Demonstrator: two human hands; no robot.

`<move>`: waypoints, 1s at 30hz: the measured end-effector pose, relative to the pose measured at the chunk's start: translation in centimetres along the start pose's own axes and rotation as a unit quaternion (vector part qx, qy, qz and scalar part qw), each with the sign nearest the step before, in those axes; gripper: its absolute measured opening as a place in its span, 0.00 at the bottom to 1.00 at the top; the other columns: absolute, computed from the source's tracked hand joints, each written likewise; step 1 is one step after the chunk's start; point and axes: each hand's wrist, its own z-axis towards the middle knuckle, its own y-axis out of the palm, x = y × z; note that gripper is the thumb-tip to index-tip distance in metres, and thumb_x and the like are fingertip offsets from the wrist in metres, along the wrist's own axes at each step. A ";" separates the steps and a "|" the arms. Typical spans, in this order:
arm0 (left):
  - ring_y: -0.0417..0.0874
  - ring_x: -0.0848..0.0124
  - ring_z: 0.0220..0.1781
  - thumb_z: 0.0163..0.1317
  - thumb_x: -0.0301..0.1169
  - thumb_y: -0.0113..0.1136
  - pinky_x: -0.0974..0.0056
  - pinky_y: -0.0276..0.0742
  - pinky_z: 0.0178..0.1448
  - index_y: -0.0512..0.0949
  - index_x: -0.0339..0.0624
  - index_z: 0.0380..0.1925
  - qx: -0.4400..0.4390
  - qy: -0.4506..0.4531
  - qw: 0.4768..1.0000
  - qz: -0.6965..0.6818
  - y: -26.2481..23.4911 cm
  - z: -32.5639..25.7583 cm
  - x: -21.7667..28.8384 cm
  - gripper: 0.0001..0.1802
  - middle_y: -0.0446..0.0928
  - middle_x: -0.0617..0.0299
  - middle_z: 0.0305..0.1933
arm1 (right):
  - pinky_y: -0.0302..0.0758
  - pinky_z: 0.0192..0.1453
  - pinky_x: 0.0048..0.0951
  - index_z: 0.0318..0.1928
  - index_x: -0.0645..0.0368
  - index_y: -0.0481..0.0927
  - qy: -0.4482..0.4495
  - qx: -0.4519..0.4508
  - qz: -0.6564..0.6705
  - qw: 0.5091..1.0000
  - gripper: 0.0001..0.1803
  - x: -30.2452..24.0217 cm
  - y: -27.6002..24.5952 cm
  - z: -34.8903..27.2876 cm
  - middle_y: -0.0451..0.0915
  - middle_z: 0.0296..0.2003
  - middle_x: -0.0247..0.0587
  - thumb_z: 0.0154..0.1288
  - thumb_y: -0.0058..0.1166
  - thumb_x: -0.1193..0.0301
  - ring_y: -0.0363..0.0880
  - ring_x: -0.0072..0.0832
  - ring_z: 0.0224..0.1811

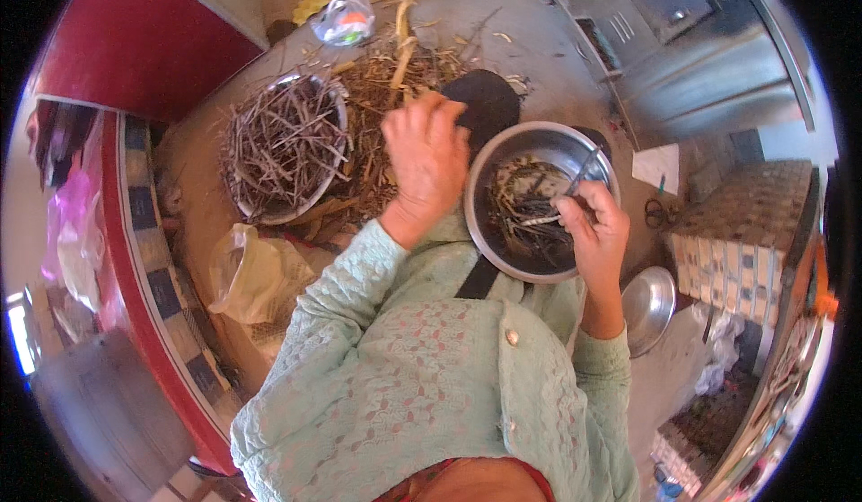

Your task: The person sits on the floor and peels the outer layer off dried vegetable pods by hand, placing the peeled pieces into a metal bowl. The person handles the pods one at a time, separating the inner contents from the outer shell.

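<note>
My right hand [597,233] is over a round metal bowl [476,170] at my lap, thumb and fingers closed. A narrow grey blade, like a small knife's [586,168], sticks up from its grip, and a thin pale stick [540,221] shows at the fingertips. Inside the bowl lie dark cut twigs [530,210] and small bits. My left hand [422,161] is raised left of the bowl, fingers loosely apart and slightly blurred, with nothing seen in it. Farther left, a metal basin [314,204] is heaped with thin dark sticks [283,147].
Brown plant scraps [368,125] lie in a pile between basin and bowl. A yellowish plastic bag [256,273] is at my left; a clear bag [344,21] lies beyond the pile. Right of me are a metal lid or plate [648,309], scissors [663,213] and a tiled block [736,242].
</note>
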 end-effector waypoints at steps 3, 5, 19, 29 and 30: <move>0.76 0.56 0.44 0.52 0.24 0.62 0.58 0.70 0.50 0.76 0.37 0.43 -0.072 0.009 0.965 -0.253 -1.0 -0.4 3.2 0.16 0.76 0.52 0.41 | 0.69 0.36 0.19 0.34 0.64 0.75 -0.017 -0.025 -0.042 0.999 0.05 0.1 0.3 -0.2 0.75 0.27 0.32 0.59 0.58 0.78 0.70 0.16 0.28; 0.78 0.58 0.40 0.55 0.26 0.62 0.61 0.73 0.44 0.77 0.34 0.40 -0.120 0.004 0.912 -0.392 -0.9 -0.6 4.7 0.12 0.76 0.53 0.37 | 0.70 0.35 0.19 0.34 0.64 0.75 -0.059 -0.039 -0.074 0.995 0.05 -0.5 0.7 0.0 0.76 0.27 0.34 0.59 0.58 0.77 0.70 0.17 0.28; 0.77 0.58 0.28 0.52 0.22 0.62 0.62 0.72 0.31 0.75 0.34 0.27 -0.102 0.013 0.920 -0.377 0.7 -2.8 5.9 0.05 0.74 0.54 0.27 | 0.67 0.32 0.18 0.34 0.64 0.74 -0.005 -0.017 -0.046 0.999 0.05 1.5 1.5 -2.0 0.71 0.24 0.30 0.61 0.58 0.77 0.66 0.14 0.27; 0.70 0.78 0.26 0.60 0.24 0.59 0.69 0.70 0.31 0.75 0.35 0.28 -0.276 -0.116 0.830 -0.471 0.4 -2.9 5.1 0.05 0.73 0.59 0.22 | 0.73 0.40 0.20 0.39 0.65 0.75 0.061 0.013 0.122 0.991 0.07 0.4 1.3 -1.3 0.76 0.34 0.33 0.62 0.57 0.76 0.74 0.16 0.35; 0.71 0.75 0.25 0.60 0.24 0.59 0.68 0.70 0.30 0.75 0.35 0.28 -0.288 -0.117 0.826 -0.471 0.3 -3.0 5.4 0.04 0.72 0.57 0.22 | 0.72 0.40 0.19 0.38 0.65 0.75 0.057 -0.001 0.116 0.992 0.07 0.5 0.9 -1.3 0.76 0.34 0.33 0.62 0.57 0.76 0.75 0.16 0.35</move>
